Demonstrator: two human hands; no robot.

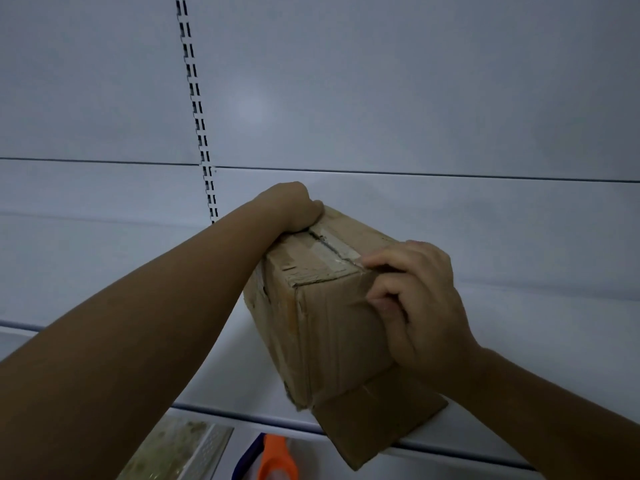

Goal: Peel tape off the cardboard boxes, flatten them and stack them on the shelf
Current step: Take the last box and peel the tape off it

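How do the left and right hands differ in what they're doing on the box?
The left hand grips the far top corner of the cardboard box; the right hand sits at the near top edge. The left hand's fingers are hidden behind the box; the right hand's fingers curl at the end of the tape. Both touch the box.
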